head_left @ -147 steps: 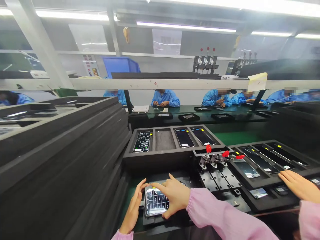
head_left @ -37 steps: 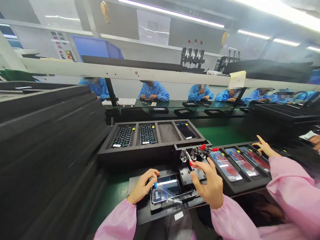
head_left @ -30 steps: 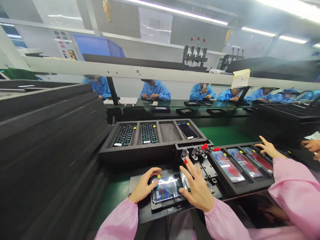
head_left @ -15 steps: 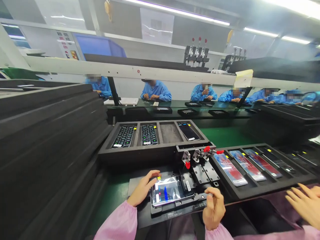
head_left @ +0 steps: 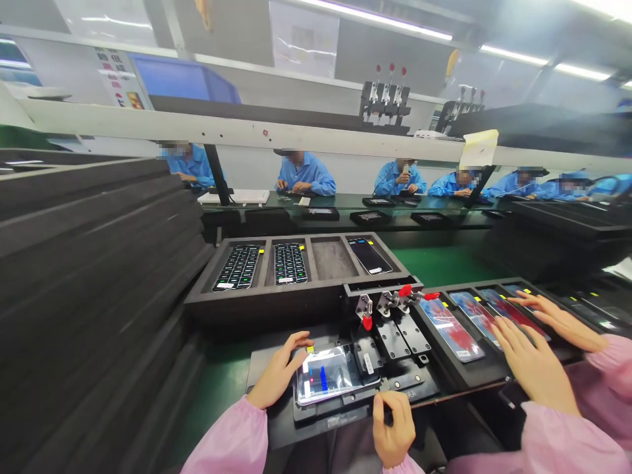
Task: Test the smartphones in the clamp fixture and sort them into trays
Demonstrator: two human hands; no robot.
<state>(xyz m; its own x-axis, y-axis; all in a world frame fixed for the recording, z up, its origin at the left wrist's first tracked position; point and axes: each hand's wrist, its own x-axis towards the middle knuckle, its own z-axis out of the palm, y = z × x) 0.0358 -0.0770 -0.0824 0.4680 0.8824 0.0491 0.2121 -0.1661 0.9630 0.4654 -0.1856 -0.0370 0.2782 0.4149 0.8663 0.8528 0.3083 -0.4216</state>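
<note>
A lit display panel (head_left: pixel 328 378) showing red and blue bars lies in a black test fixture (head_left: pixel 340 415) in front of me. My left hand (head_left: pixel 277 374) curls round the panel's left edge, fingertips on its top corner. My right hand (head_left: pixel 394 428) is closed at the fixture's front edge, thumb up; what it presses or holds is hidden. Red-handled toggle clamps (head_left: pixel 392 301) stand just behind the fixture.
A black foam tray (head_left: pixel 296 299) behind holds two keypad-lit panels (head_left: pixel 240 266), an empty slot and a dark panel (head_left: pixel 370 255). A right-hand tray (head_left: pixel 469 378) holds coloured panels (head_left: pixel 449 328), with a co-worker's two hands (head_left: pixel 530 368) over it. Stacked black trays (head_left: pixel 99 276) wall the left. People in blue (head_left: pixel 301 174) sit opposite.
My right hand left the clamps and panel and dropped to the fixture's front edge, closing. The panel's picture changed to coloured bars. The co-worker's hands came back over the right tray.
</note>
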